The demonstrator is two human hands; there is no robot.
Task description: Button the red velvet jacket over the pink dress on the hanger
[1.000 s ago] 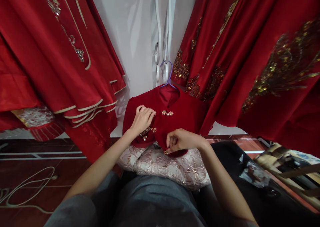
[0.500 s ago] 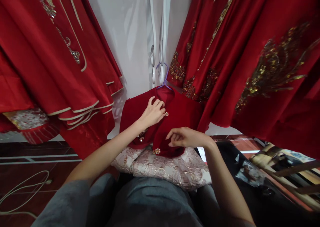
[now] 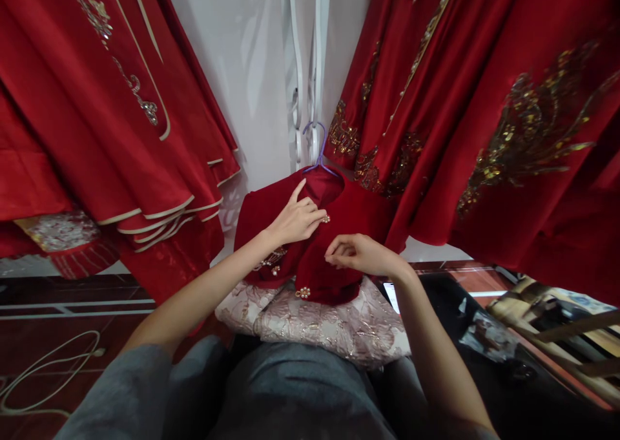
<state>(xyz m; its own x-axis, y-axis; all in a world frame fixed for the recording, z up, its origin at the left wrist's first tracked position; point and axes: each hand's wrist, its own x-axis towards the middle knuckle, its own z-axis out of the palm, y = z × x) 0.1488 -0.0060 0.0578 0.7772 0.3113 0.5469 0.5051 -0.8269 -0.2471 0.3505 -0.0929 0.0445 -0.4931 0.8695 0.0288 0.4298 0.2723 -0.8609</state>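
Observation:
A short red velvet jacket (image 3: 365,214) on a purple hanger (image 3: 320,159) lies over my lap, with its neckline towards the white panel. My left hand (image 3: 298,220) is over its upper front. The fingertips close at a small pearl button (image 3: 326,218) on the front edge, while one finger sticks out towards the collar. My right hand (image 3: 361,254) hovers low over the front panel with thumb and fingers drawn together. Anything between those tips is too small to make out. Another pearl button (image 3: 303,293) and beaded trim (image 3: 275,257) show lower down.
Pink-and-white brocade fabric (image 3: 329,324) lies under the jacket. Red gowns (image 3: 159,168) hang left, with gold-sequinned red garments (image 3: 450,123) on the right. A cable (image 3: 53,362) loops on the floor. At right lie a phone (image 3: 391,296) and a plastic bag (image 3: 489,336).
My left hand has shifted slightly right, with one finger stretched straighter. My right hand has risen a little, and its fingers have drawn closer together. The jacket's neckline opens wider.

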